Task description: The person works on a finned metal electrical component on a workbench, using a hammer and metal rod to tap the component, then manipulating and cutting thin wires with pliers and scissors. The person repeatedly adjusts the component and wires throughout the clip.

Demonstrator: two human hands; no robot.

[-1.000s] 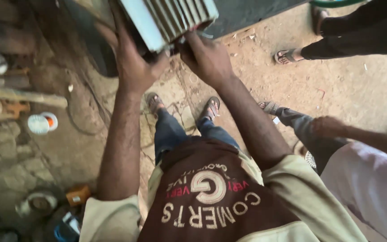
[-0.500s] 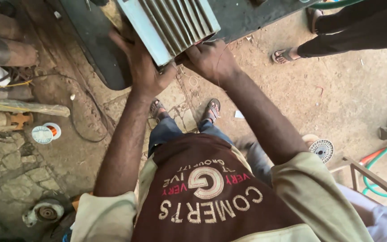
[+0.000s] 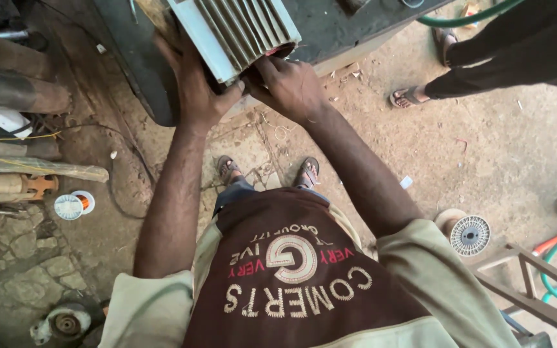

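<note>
- Head view. The finned grey housing [image 3: 236,32], pale metal with parallel ribs, stood at the top of the frame on the edge of a dark worktop [image 3: 356,29]. It looked like a motor body. All places below are given relative to this housing.
- Left hand [image 3: 195,87]: palm flat against the lower left side of the housing, fingers wrapped up along its edge, grasping it. The wrist ran straight down from it toward the body.
- Right hand [image 3: 288,87]: just below the housing's right end, fingers curled in at the dark opening with a reddish rim, touching it. Whether those fingers pinched a small part inside, I could not tell; the fingertips were hidden.
- Judgement on the step: the housing appeared to overhang the worktop edge, so the left hand should carry the weight while the right works at the end. Keep the left palm under the ribs, not only beside them, to stop the housing tipping toward the feet.
- Judgement: the sandalled feet [image 3: 265,171] stood directly below the housing; a slip would drop it on them.
- Below-left of the housing, on the ground: a small white spool [image 3: 72,206] with copper-coloured wire.
- Below-right, well apart: a round slotted fan cover [image 3: 470,235].
- Right of the housing: another person's sandalled foot [image 3: 410,96], and a green hose [image 3: 465,18] crossing the worktop.
</note>
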